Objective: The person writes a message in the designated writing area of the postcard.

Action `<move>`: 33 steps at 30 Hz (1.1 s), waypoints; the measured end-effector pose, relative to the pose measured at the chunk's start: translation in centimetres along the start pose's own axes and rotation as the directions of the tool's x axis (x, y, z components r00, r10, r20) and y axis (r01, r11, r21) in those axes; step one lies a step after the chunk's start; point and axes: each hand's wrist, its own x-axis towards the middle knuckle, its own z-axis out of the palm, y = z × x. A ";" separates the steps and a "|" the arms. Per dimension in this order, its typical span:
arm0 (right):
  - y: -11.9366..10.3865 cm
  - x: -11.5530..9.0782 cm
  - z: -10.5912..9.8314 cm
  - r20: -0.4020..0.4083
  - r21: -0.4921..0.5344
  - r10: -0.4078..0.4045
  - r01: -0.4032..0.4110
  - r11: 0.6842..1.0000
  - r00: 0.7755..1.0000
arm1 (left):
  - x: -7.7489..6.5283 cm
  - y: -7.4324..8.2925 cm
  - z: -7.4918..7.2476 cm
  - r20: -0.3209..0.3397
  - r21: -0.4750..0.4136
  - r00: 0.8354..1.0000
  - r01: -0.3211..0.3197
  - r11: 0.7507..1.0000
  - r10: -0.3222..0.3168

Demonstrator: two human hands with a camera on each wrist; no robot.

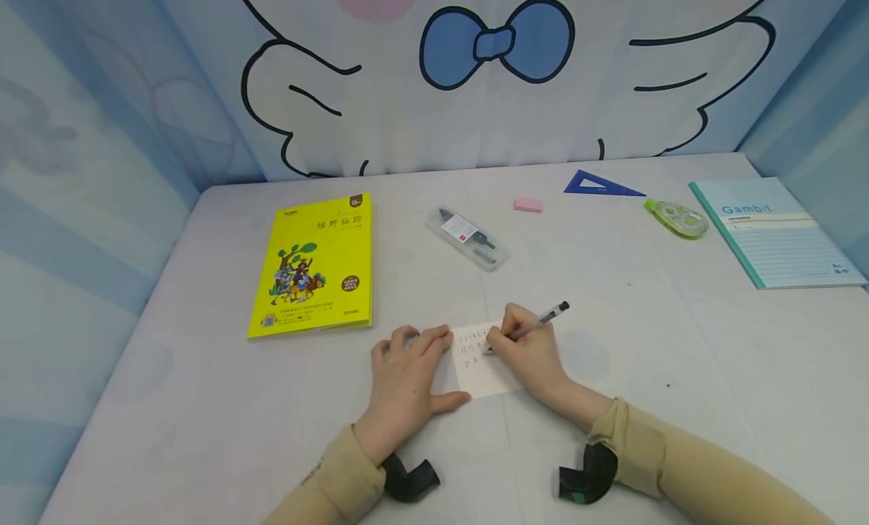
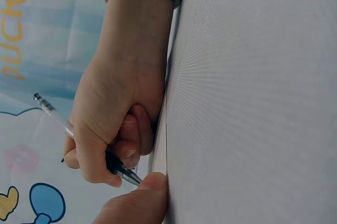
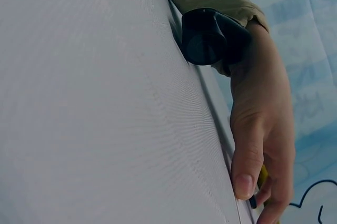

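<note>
A small off-white sheet of paper [image 1: 489, 382] lies on the table with rows of handwritten numerals. My right hand [image 1: 536, 359] pinches a clear-barrelled pen [image 1: 551, 314] with a black end, its tip down at the lowest row. Part of the writing is hidden behind that hand. On the paper's left edge, my left hand [image 1: 407, 374] rests with fingers spread and thumb out along the lower corner. The left wrist view shows the right hand [image 2: 121, 87] curled round the pen [image 2: 52, 109], close to the left thumb [image 2: 139, 203]. Side-on, the left hand [image 3: 266, 113] appears in the right wrist view.
A yellow book [image 1: 312, 265] lies at the left. Behind the paper are a clear plastic case with a compass [image 1: 467, 238] and a pink eraser [image 1: 528, 204]. Farther right sit a blue set square [image 1: 600, 185], a green correction tape [image 1: 677, 219] and a light-blue notebook [image 1: 781, 238].
</note>
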 end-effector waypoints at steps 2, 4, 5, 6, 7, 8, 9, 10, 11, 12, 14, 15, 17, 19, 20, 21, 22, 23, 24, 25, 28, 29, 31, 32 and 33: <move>0.0 0.0 0.0 0.011 0.001 0.000 0.000 1.000 1.000 | 0.0 0.0 0.0 0.000 0.001 1.000 0.000 1.000 0.000; 0.0 0.0 0.0 0.013 0.005 0.001 -0.001 1.000 1.000 | 0.0 0.0 0.0 -0.001 0.001 1.000 0.000 1.000 0.000; 0.0 0.0 -0.1 0.008 0.010 0.004 -0.004 1.000 1.000 | 0.0 0.0 0.0 -0.001 -0.001 1.000 0.000 1.000 0.000; 0.1 0.0 -0.1 0.000 0.013 0.007 -0.007 1.000 1.000 | 0.0 0.0 0.0 -0.001 -0.004 1.000 0.000 1.000 0.000; 0.1 0.0 -0.1 -0.013 0.012 0.008 -0.008 1.000 1.000 | 0.0 0.0 0.0 -0.001 -0.005 1.000 0.000 1.000 0.000; 0.1 0.0 -0.2 -0.025 0.010 0.011 -0.011 1.000 1.000 | 0.0 0.0 0.1 0.000 -0.007 1.000 -0.001 1.000 0.001; 0.1 0.0 -0.3 -0.036 0.006 0.014 -0.014 1.000 0.999 | 0.0 0.0 0.1 0.001 -0.008 1.000 0.000 1.000 0.000; 0.1 0.1 -0.3 -0.043 0.003 0.017 -0.017 1.000 0.999 | 0.0 0.0 0.1 0.001 -0.009 1.000 0.000 1.000 0.000; 0.1 0.1 -0.4 -0.046 -0.003 0.021 -0.021 1.000 0.999 | 0.0 0.0 0.1 0.001 -0.009 1.000 0.000 1.000 0.000; 0.1 0.1 -0.4 -0.043 -0.008 0.024 -0.025 1.000 0.999 | 0.0 0.0 0.0 0.002 -0.007 1.000 0.001 1.000 -0.001; 0.1 0.1 -0.5 -0.031 -0.012 0.031 -0.032 0.999 0.999 | 0.0 0.0 0.0 0.001 -0.005 1.000 0.002 1.000 -0.002; 0.1 0.1 -0.5 -0.022 -0.013 0.033 -0.033 0.999 0.999 | 0.0 0.0 0.0 0.000 -0.004 1.000 0.002 1.000 -0.002; 0.0 0.1 -0.5 -0.013 -0.006 0.039 -0.039 0.999 0.999 | 0.0 0.0 0.0 -0.001 -0.006 1.000 0.001 1.000 -0.001; 0.0 0.1 -0.5 -0.018 -0.002 0.038 -0.038 0.999 0.999 | -0.1 0.0 0.0 -0.002 -0.007 1.000 -0.001 1.000 0.001; 0.0 0.1 -0.5 -0.021 -0.001 0.035 -0.035 0.999 0.999 | 0.0 0.0 0.0 -0.003 -0.008 1.000 -0.002 1.000 0.002; 0.0 0.1 -0.5 -0.026 -0.002 0.031 -0.031 1.000 0.999 | 0.0 0.0 0.0 -0.003 -0.008 1.000 -0.003 1.000 0.002; 0.0 0.1 -0.5 -0.030 0.001 0.027 -0.027 1.000 0.999 | 0.0 0.0 0.0 -0.004 -0.008 1.000 -0.003 1.000 0.003; 0.0 0.1 -0.5 -0.033 0.004 0.024 -0.024 1.000 0.999 | 0.0 0.0 0.0 -0.004 -0.006 1.000 -0.003 1.000 0.003; 0.0 0.1 -0.5 -0.032 0.007 0.021 -0.021 1.000 0.999 | 0.0 0.0 0.0 -0.004 -0.006 1.000 -0.004 1.000 0.004; 0.0 0.1 -0.6 -0.030 0.011 0.019 -0.019 1.000 0.999 | 0.0 0.0 0.0 -0.005 -0.006 1.000 -0.004 1.000 0.004; 0.0 0.1 -0.6 -0.016 0.028 0.019 -0.019 0.999 1.000 | 0.0 0.0 0.0 -0.005 -0.005 1.000 -0.004 1.000 0.004; 0.1 0.1 -0.6 -0.011 0.034 0.020 -0.020 0.999 1.000 | 0.0 0.0 0.0 -0.003 -0.005 1.000 -0.003 1.000 0.003; 0.1 0.1 -0.7 -0.009 0.032 0.026 -0.026 0.999 1.000 | 0.0 0.0 0.1 0.000 -0.005 1.000 0.000 1.000 0.000; 0.1 0.1 -0.7 -0.016 0.027 0.030 -0.029 0.999 0.999 | 0.0 0.0 0.1 0.001 -0.005 1.000 0.001 1.000 -0.001; 0.2 0.1 -0.7 -0.026 0.020 0.035 -0.034 0.999 0.999 | 0.0 0.0 0.1 0.003 -0.005 1.000 0.003 1.000 -0.003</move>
